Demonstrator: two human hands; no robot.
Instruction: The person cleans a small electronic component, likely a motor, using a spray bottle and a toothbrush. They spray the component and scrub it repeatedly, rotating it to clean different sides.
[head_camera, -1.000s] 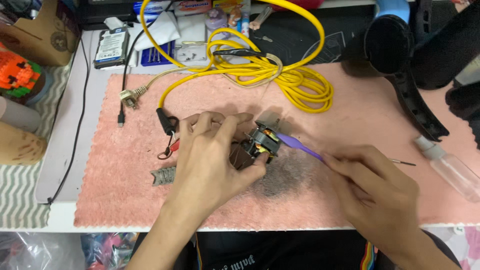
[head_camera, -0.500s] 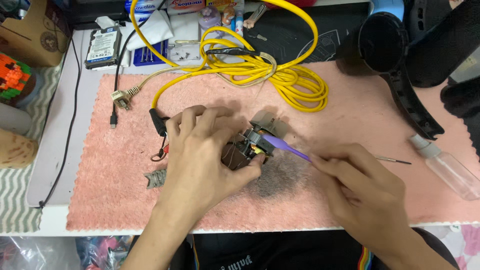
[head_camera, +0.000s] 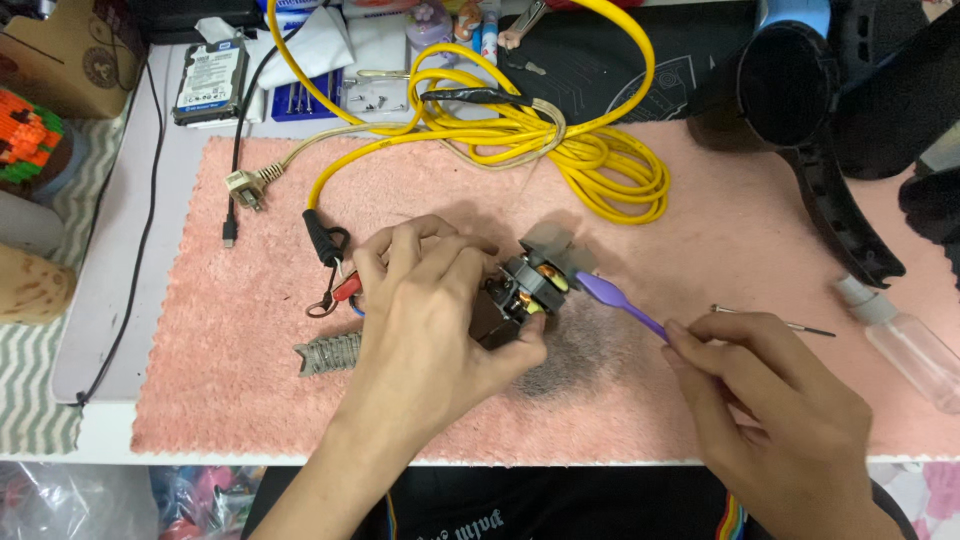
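My left hand (head_camera: 430, 310) grips small motor (head_camera: 525, 290) on pink mat (head_camera: 700, 250); right hand (head_camera: 770, 410), just beside motor, pinches purple pry tool (head_camera: 620, 305), tip at it.

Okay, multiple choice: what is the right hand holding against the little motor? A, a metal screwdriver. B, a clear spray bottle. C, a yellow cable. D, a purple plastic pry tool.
D: the right hand pinches a purple pry tool whose flat tip meets the small motor gripped by the left hand.
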